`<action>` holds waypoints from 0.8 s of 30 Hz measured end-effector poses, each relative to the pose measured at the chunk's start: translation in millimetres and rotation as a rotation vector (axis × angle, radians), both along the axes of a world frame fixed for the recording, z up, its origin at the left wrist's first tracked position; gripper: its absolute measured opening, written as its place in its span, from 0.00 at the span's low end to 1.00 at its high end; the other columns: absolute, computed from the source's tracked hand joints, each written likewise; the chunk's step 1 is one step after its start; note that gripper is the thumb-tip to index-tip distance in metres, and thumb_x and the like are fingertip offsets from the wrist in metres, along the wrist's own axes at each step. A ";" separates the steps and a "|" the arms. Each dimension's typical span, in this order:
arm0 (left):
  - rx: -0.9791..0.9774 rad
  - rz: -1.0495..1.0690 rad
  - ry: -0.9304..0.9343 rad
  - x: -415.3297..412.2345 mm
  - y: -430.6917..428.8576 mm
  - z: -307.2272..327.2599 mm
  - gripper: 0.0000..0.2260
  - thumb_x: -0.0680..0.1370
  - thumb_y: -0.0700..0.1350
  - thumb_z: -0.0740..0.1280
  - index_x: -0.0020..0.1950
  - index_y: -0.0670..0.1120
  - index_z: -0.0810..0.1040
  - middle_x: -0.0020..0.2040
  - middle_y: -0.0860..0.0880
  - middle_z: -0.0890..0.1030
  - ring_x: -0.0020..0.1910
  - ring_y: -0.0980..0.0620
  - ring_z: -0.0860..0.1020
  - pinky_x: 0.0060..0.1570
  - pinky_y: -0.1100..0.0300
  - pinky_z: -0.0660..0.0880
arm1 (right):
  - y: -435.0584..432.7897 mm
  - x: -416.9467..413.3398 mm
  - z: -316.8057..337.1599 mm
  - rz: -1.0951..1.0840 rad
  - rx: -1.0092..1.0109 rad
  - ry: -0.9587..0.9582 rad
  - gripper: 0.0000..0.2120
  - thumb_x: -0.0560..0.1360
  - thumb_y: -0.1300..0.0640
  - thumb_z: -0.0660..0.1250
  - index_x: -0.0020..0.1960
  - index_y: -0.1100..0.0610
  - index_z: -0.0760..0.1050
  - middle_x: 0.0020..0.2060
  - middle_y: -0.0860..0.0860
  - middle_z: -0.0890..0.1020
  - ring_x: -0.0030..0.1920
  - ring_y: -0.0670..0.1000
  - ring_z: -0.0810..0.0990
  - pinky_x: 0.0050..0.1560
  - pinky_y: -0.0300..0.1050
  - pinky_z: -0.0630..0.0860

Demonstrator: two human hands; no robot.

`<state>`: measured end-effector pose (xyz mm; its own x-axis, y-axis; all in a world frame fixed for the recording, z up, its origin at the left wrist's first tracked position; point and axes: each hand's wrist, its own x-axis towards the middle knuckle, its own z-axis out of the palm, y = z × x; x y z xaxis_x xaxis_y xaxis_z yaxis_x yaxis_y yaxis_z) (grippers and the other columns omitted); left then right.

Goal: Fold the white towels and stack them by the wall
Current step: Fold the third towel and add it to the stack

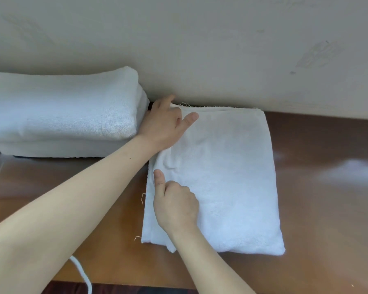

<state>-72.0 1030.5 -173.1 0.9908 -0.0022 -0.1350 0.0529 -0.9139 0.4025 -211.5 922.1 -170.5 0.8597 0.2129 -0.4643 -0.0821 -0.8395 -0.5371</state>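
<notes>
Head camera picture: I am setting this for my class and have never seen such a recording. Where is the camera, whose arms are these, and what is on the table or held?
No machine here: a person wears one camera on the head, looking down at their own bare arms. On the brown table lies a folded white towel, its far edge at the wall. The left hand holds its far left corner, thumb on top. The right hand rests with curled fingers by its left edge, thumb pressing; whether it pinches cloth is unclear. Left of it, a stack of folded towels sits by the wall.
</notes>
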 end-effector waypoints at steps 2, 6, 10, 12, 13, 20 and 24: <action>0.101 -0.016 -0.077 -7.8 -1.5 3.4 0.37 0.72 0.74 0.42 0.44 0.48 0.79 0.78 0.47 0.61 0.77 0.43 0.54 0.73 0.45 0.54 | -2.0 -3.3 5.3 0.041 0.028 0.003 0.38 0.72 0.30 0.30 0.36 0.55 0.69 0.34 0.50 0.77 0.36 0.53 0.73 0.39 0.49 0.66; 0.149 -0.088 -0.137 -24.5 -0.6 -4.5 0.39 0.75 0.72 0.43 0.56 0.44 0.80 0.79 0.44 0.59 0.79 0.39 0.48 0.76 0.43 0.43 | -16.8 -18.5 5.5 0.168 0.087 -0.104 0.34 0.73 0.30 0.30 0.37 0.51 0.65 0.31 0.46 0.73 0.31 0.48 0.70 0.32 0.42 0.63; 0.367 -0.239 -0.209 -40.7 -2.1 -21.5 0.42 0.80 0.68 0.42 0.61 0.33 0.77 0.80 0.41 0.55 0.80 0.43 0.47 0.78 0.47 0.43 | -40.0 -28.1 -13.5 0.262 0.033 -0.484 0.24 0.82 0.38 0.46 0.47 0.50 0.76 0.40 0.45 0.77 0.39 0.48 0.72 0.41 0.42 0.68; 0.369 -0.248 -0.203 -46.7 -1.3 -29.5 0.40 0.81 0.65 0.45 0.64 0.31 0.75 0.81 0.41 0.53 0.80 0.44 0.48 0.78 0.47 0.45 | -42.8 -37.3 -22.6 0.379 -0.036 -0.488 0.22 0.82 0.40 0.49 0.60 0.49 0.76 0.56 0.49 0.78 0.54 0.52 0.74 0.56 0.50 0.68; 0.347 -0.236 -0.158 -49.0 -0.3 -32.1 0.40 0.81 0.65 0.45 0.69 0.31 0.71 0.81 0.41 0.52 0.80 0.45 0.46 0.78 0.49 0.44 | -43.6 -42.3 -26.2 0.425 -0.061 -0.458 0.23 0.82 0.39 0.48 0.66 0.49 0.73 0.64 0.51 0.75 0.63 0.54 0.73 0.63 0.53 0.65; 0.188 -0.068 0.099 -47.7 -4.1 -40.4 0.41 0.77 0.69 0.42 0.81 0.44 0.42 0.81 0.47 0.37 0.79 0.47 0.37 0.77 0.45 0.42 | -37.2 -49.9 -40.5 0.617 -0.175 -0.418 0.35 0.81 0.33 0.47 0.81 0.52 0.54 0.80 0.53 0.51 0.80 0.56 0.45 0.76 0.64 0.43; 0.146 0.017 0.100 -44.7 -16.2 -43.1 0.41 0.75 0.72 0.40 0.81 0.50 0.39 0.80 0.49 0.35 0.78 0.47 0.32 0.76 0.43 0.36 | -39.0 -47.5 -34.3 0.585 -0.094 -0.374 0.32 0.82 0.35 0.44 0.81 0.51 0.54 0.81 0.50 0.49 0.80 0.50 0.40 0.76 0.60 0.38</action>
<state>-116.7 1014.3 -216.2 0.9723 0.0411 -0.2302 0.1016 -0.9608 0.2578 -258.9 883.1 -204.9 0.7217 0.6631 -0.1986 0.5739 -0.7336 -0.3640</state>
